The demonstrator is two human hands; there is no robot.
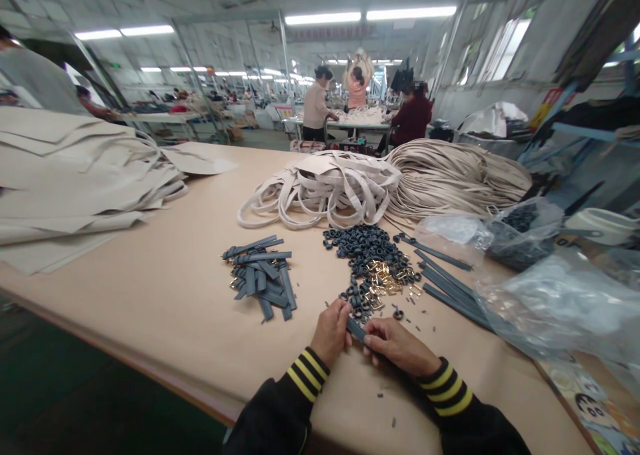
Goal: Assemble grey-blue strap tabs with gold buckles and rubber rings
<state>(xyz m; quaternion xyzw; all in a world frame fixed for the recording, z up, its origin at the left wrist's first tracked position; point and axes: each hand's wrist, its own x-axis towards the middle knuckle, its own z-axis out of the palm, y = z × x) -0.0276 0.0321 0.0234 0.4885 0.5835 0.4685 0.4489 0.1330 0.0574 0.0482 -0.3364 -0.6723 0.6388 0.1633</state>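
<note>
Between my two hands runs a dark grey strap (356, 329). My left hand (332, 331) is closed on its far end, and my right hand (397, 345) pinches it a little nearer to me. Just beyond my fingers lies a heap of small dark loops (367, 247), with gold buckles (385, 281) spread over its near side. To the left is a pile of short dark grey straps (265, 275), some with gold metal at their ends. Longer dark strips (453, 285) lie to the right of the loops. Whether a buckle sits on the held strap is hidden by my fingers.
Coils of pale straps (325, 188) and a thick bundle of pale strips (455, 178) lie at the back. Stacked beige sheets (65, 175) cover the table's left. Clear plastic bags (555, 301) crowd the right. Several people work at tables beyond.
</note>
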